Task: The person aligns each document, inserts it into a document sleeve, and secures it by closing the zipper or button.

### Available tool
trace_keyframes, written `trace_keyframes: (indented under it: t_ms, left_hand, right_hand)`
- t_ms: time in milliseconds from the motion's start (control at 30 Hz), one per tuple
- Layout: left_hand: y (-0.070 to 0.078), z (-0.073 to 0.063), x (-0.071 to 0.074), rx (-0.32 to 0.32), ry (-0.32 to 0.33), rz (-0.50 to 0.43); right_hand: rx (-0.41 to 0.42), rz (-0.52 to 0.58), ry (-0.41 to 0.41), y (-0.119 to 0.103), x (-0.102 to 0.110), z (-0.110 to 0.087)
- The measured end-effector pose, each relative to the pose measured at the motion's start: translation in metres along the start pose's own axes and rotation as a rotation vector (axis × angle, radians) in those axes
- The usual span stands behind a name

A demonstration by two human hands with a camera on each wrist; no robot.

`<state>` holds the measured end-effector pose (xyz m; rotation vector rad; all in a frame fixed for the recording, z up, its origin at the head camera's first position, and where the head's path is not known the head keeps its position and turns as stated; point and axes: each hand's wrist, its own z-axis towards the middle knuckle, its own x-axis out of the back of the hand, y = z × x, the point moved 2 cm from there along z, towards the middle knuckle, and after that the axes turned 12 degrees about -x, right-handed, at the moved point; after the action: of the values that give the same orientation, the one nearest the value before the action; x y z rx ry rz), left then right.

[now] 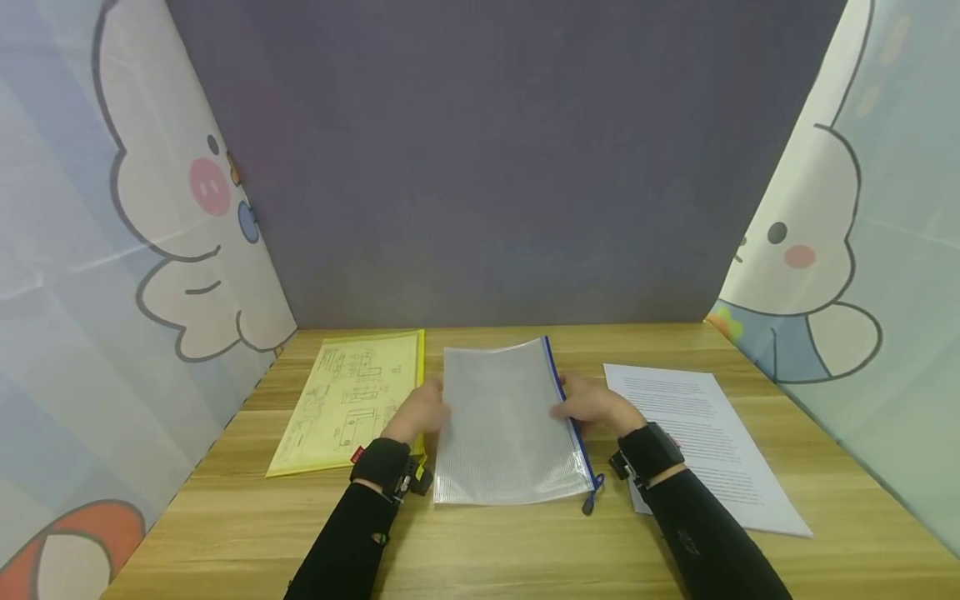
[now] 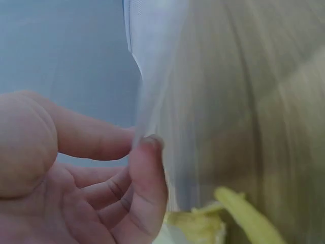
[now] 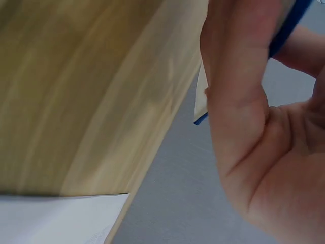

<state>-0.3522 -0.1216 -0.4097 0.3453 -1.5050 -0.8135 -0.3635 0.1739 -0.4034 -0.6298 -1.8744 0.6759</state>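
A clear ribbed zipper pouch (image 1: pixel 506 433) with a blue zipper edge (image 1: pixel 557 379) on its right is held between both hands over the wooden table. My left hand (image 1: pixel 422 410) pinches its left edge; in the left wrist view, thumb and index finger (image 2: pixel 147 183) meet on the thin plastic. My right hand (image 1: pixel 596 402) grips the blue zipper side, the thumb lying over the front. In the right wrist view the blue strip (image 3: pixel 289 28) passes between thumb and fingers. A dark zipper pull (image 1: pixel 588 503) hangs at the pouch's lower right corner.
Left of the pouch lies a yellow zipper pouch (image 1: pixel 352 400) with a drawing sheet inside, partly under the left hand in view. Printed white sheets (image 1: pixel 720 450) lie at the right, beneath the right forearm. A grey panel (image 1: pixel 495 167) stands behind the table.
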Motion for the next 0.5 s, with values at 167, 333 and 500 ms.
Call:
trace_keyframes:
  t_ms: [167, 333, 500]
  left_hand:
    - [-0.006, 0.005, -0.005, -0.003, -0.012, 0.1]
    - [0.0, 0.005, -0.008, 0.001, 0.013, 0.188]
    - [0.022, -0.003, -0.014, -0.052, -0.006, 0.33]
  right_hand:
    - [-0.042, -0.01, 0.014, 0.003, -0.005, 0.001]
    - [-0.082, -0.014, 0.022, 0.005, -0.008, 0.002]
    - [-0.085, 0.01, 0.016, 0.007, -0.009, 0.002]
